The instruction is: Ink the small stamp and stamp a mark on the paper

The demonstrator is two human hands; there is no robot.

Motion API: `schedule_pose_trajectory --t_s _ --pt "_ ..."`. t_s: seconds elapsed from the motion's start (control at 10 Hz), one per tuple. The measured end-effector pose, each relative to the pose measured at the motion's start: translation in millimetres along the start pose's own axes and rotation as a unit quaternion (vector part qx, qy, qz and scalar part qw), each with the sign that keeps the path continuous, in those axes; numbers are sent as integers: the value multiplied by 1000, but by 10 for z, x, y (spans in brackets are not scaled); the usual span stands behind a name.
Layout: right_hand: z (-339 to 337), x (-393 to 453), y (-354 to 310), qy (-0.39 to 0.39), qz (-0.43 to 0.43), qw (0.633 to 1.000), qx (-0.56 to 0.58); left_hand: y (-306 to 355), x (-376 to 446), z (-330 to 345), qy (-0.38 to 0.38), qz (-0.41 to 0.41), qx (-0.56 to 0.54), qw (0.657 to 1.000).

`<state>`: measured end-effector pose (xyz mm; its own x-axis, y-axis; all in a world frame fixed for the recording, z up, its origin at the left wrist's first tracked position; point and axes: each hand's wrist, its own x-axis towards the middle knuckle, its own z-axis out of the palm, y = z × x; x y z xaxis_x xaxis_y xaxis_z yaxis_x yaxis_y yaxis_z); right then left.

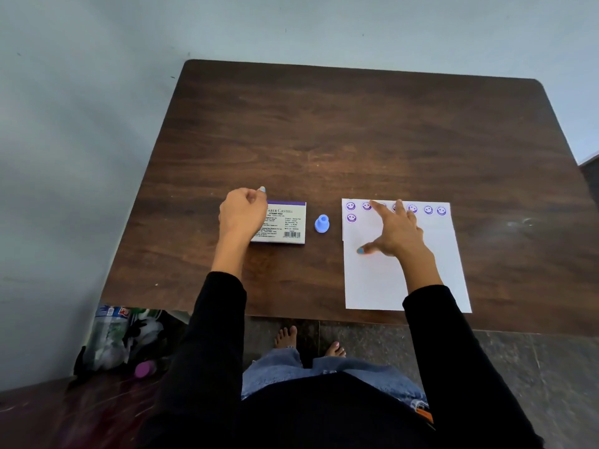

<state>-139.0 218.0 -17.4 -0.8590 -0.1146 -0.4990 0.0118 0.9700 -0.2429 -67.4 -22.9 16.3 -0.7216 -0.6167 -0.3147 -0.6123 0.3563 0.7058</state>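
Observation:
A small blue stamp (322, 223) stands upright on the dark wooden table (324, 131), between the stamp pad and the paper, untouched. The white and purple stamp pad (287, 223) lies closed, with its printed label up. My left hand (242, 212) covers its left end with curled fingers; whether it grips the pad is unclear. The white paper (389, 280) lies to the right, with several purple smiley marks (350, 206) along its top edge. My right hand (393, 233) rests flat on the paper with fingers spread, holding nothing.
The table's near edge runs just below the paper. A plastic bag of bottles (123, 335) sits on the floor at the lower left. My bare feet (308, 343) stand under the table edge. A pale wall lies behind the table.

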Motion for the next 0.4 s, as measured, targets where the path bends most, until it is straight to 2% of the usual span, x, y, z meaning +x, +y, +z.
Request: schedule_pose_trajectory --t_s 0.3,0.4 --pt "22 5 -80 -8 -12 1000 14 -7 -39 66 -7 6 5 1000" --pt "9 -44 -79 25 -39 996 70 -8 -154 150 17 34 38 999"
